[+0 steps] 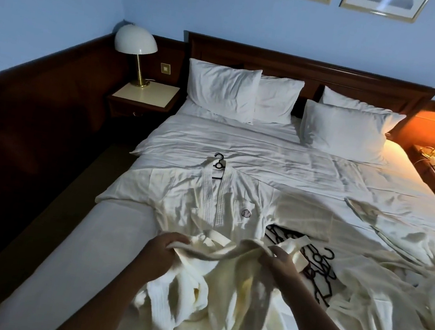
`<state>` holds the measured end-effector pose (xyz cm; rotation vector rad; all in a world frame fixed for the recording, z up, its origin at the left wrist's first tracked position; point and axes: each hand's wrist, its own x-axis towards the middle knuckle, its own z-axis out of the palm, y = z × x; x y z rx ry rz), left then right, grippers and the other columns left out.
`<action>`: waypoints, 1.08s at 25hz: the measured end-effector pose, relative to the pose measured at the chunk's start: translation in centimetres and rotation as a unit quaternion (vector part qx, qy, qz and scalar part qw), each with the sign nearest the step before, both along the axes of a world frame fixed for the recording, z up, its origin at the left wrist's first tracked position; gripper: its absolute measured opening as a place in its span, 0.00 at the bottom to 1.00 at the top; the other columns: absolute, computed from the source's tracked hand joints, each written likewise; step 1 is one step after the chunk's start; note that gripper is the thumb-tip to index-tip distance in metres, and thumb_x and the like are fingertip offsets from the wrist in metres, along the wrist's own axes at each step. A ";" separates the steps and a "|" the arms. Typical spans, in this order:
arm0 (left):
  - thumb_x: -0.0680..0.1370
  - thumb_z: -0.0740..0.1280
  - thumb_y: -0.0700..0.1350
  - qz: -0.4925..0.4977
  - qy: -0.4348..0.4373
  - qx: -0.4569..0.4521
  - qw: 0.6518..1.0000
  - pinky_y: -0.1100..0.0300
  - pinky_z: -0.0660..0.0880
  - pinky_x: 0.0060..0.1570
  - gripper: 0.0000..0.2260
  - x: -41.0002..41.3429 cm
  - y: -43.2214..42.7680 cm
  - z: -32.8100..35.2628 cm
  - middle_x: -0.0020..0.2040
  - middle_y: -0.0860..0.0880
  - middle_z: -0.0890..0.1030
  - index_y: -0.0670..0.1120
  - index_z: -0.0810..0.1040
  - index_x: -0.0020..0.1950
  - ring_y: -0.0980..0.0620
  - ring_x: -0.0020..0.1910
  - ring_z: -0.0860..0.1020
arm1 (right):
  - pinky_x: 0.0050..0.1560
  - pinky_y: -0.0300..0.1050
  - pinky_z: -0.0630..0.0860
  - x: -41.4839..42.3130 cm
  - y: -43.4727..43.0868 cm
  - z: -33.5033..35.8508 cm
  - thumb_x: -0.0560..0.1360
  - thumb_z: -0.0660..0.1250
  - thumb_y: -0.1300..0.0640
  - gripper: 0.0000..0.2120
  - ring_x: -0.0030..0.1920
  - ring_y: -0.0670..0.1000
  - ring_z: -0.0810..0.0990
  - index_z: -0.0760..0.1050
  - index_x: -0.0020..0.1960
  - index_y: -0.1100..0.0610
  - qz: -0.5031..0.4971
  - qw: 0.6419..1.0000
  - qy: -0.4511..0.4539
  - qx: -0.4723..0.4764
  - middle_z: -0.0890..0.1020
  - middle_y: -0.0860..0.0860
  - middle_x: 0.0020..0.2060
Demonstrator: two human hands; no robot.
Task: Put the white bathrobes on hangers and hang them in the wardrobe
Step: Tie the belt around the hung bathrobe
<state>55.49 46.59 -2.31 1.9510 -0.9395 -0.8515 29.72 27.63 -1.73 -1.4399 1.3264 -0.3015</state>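
White cotton bathrobe (234, 217) with a round chest emblem lay flat on the white-sheeted bed (267, 154), a black plastic hanger (219, 162) already in its collar. Left hand (163, 254) and right hand (280, 267) each gripped a cream fabric band (227, 252), probably its belt, though folds obscured it. Tying it snugly at the waist should keep the robe from slipping off when lifted.

Bare left hand (162, 253), bare right hand (281, 267)
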 end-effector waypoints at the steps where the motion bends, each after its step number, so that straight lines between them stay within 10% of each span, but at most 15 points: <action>1: 0.72 0.63 0.34 -0.010 0.003 0.023 1.000 0.68 0.75 0.56 0.20 -0.1 -0.1 -0.5 0.53 0.56 0.84 0.58 0.85 0.47 0.56 0.57 0.81 | 0.40 0.53 0.81 -0.3 0.1 0.3 0.64 0.70 0.52 0.21 0.40 0.56 0.82 0.78 0.56 0.56 0.017 0.995 -0.046 0.084 0.83 0.57 0.43; 4: 0.67 0.67 0.45 -0.070 0.003 0.093 0.993 0.62 0.69 0.69 0.24 -1.3 0.1 -0.6 0.67 0.53 0.77 0.54 0.81 0.63 0.52 0.69 0.74 | 0.41 0.52 0.81 -1.1 0.3 1.1 0.75 0.62 0.66 0.18 0.42 0.57 0.83 0.75 0.62 0.53 0.090 0.971 -0.088 0.201 0.81 0.56 0.47; 9: 0.64 0.63 0.47 -0.214 -0.031 0.193 0.957 0.57 0.57 0.77 0.50 -2.5 0.2 -0.9 0.82 0.54 0.45 0.54 0.47 0.84 0.51 0.82 0.45 | 0.37 0.47 0.79 -1.2 0.3 -0.9 0.68 0.61 0.72 0.21 0.40 0.56 0.83 0.79 0.54 0.54 0.092 0.989 0.096 -0.058 0.84 0.54 0.42; 12: 0.65 0.64 0.42 -0.264 -0.098 0.200 0.938 0.58 0.77 0.61 0.50 -2.1 0.9 -1.7 0.80 0.56 0.43 0.60 0.45 0.83 0.47 0.79 0.55 | 0.31 0.41 0.72 -2.9 0.5 -1.7 0.70 0.64 0.65 0.13 0.37 0.53 0.79 0.81 0.50 0.53 0.061 0.957 0.205 -0.196 0.82 0.50 0.36; 17: 0.71 0.65 0.34 -0.365 -0.238 0.246 0.866 0.59 0.75 0.47 0.48 -2.4 1.7 -0.9 0.78 0.49 0.47 0.52 0.40 0.83 0.43 0.67 0.70 | 0.37 0.47 0.76 -4.5 0.9 -2.2 0.71 0.66 0.54 0.05 0.39 0.56 0.81 0.81 0.43 0.50 0.004 0.946 0.251 -0.203 0.83 0.51 0.35; 20: 0.74 0.70 0.36 -0.365 -0.344 0.239 0.831 0.56 0.73 0.48 0.41 -1.3 0.3 1.1 0.75 0.46 0.55 0.48 0.53 0.81 0.40 0.62 0.75 | 0.36 0.47 0.76 -4.0 1.0 -2.0 0.72 0.65 0.48 0.09 0.37 0.54 0.79 0.77 0.37 0.52 -0.002 0.948 0.250 -0.198 0.81 0.50 0.33; 27: 0.73 0.61 0.47 -0.127 -0.421 0.097 0.893 0.52 0.78 0.47 0.07 0.3 -2.4 6.1 0.47 0.51 0.79 0.51 0.75 0.48 0.46 0.51 0.79 | 0.38 0.49 0.76 -1.2 0.9 1.7 0.71 0.70 0.51 0.07 0.39 0.57 0.80 0.78 0.38 0.54 -0.059 0.955 0.191 -0.221 0.82 0.52 0.34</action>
